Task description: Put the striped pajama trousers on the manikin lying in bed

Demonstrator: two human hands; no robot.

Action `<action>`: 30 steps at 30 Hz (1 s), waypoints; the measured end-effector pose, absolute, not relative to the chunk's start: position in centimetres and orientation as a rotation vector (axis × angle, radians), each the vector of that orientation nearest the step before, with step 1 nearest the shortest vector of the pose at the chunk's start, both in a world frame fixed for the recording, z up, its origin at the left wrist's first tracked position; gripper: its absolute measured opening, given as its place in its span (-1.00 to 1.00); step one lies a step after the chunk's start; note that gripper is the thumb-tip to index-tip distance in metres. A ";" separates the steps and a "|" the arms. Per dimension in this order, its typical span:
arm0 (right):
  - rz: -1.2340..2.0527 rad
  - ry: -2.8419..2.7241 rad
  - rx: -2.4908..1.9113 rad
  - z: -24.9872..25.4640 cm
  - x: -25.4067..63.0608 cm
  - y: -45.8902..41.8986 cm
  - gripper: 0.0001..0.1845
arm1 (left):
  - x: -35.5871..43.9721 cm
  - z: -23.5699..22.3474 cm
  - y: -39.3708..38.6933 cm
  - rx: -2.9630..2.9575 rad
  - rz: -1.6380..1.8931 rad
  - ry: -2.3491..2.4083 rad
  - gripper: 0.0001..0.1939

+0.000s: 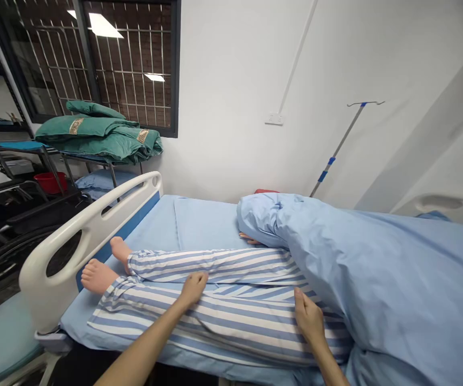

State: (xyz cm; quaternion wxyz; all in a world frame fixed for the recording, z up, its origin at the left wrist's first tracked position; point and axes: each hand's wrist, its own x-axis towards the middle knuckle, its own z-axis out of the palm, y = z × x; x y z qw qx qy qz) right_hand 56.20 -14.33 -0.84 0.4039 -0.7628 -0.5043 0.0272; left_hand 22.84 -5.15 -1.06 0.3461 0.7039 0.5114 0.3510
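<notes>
The left hand (pixel 194 289) and right hand (pixel 310 317) curl over striped trousers (pixel 251 324); bare feet (pixel 99 276) lie near the footboard (pixel 92 237).

One head-worn view is directed forward and down across the bed (pixel 207 221) from close beside it, toward the wall (pixel 219 107).

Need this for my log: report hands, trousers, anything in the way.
Left hand, right hand curled closed over trousers; fabric grip unclear. Trousers worn, feet bare. Blue quilt hides trousers' top.
</notes>
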 end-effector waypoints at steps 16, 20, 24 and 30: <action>-0.001 -1.416 -2.128 -1.3 56.1 -14.0 -0.43 | 5.7 -2.1 -3.9 1.944 0.633 1.912 -0.71; -0.038 -1.508 -2.232 -1.4 55.8 -13.8 -0.50 | 6.3 -1.8 -4.5 2.033 0.400 2.043 -0.68; -0.017 -1.606 -2.391 -0.8 54.9 -13.7 -0.57 | 6.4 -1.6 -4.6 2.092 0.316 2.032 -0.67; 0.079 -1.694 -2.394 -0.1 51.7 -11.1 -0.60 | 6.2 -2.1 -4.3 2.090 0.308 2.025 -0.67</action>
